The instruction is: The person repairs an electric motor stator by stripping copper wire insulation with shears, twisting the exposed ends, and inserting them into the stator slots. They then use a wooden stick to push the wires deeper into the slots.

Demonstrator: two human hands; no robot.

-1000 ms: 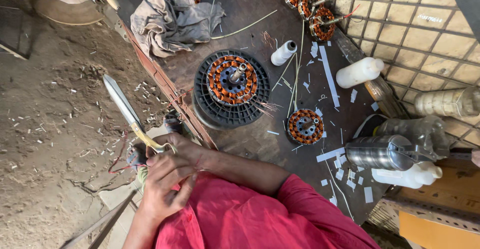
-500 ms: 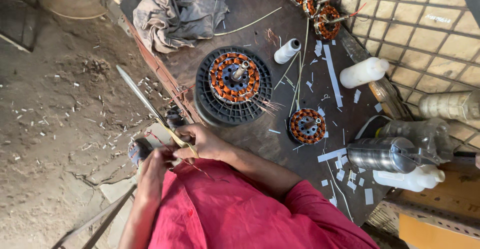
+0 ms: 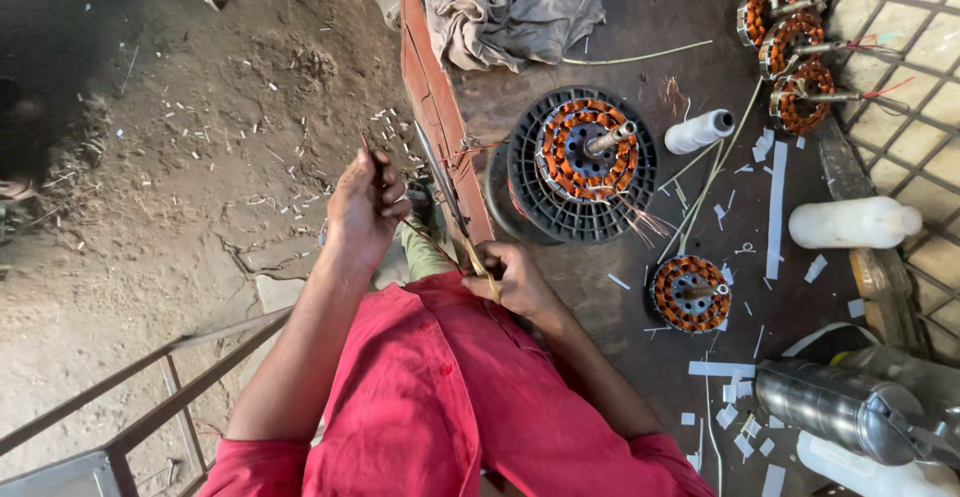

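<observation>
While both forearms reach out from rolled red cotton sleeves, the left hand point(image 3: 365, 209) is raised over the dusty, cracked earth floor point(image 3: 170, 187), its fingers pinched round a thin dark wire or strip point(image 3: 385, 197) that slants down toward the other hand; how far that strip runs is hard to make out. The right hand point(image 3: 510, 275) is clenched at the rusty red metal edge point(image 3: 430, 107) of the dark, grimy workbench point(image 3: 620, 17), gripping a slim pale stick-like tool point(image 3: 478, 259) whose tip is hidden in the fist. Just beyond it on the bench stands a round black ribbed plastic housing point(image 3: 580, 212) holding a copper-wound stator with a steel shaft. A smaller copper-wound stator point(image 3: 690, 294) lies near it, loose wire ends fanning out between them. A crumpled grey cloth point(image 3: 500, 7) sits at the far end. White paper slips litter the surface, beside a white thread spool point(image 3: 698, 131) and a white plastic bottle point(image 3: 850, 223). A shiny steel cylinder point(image 3: 830, 407) is cut off at the lower right.
</observation>
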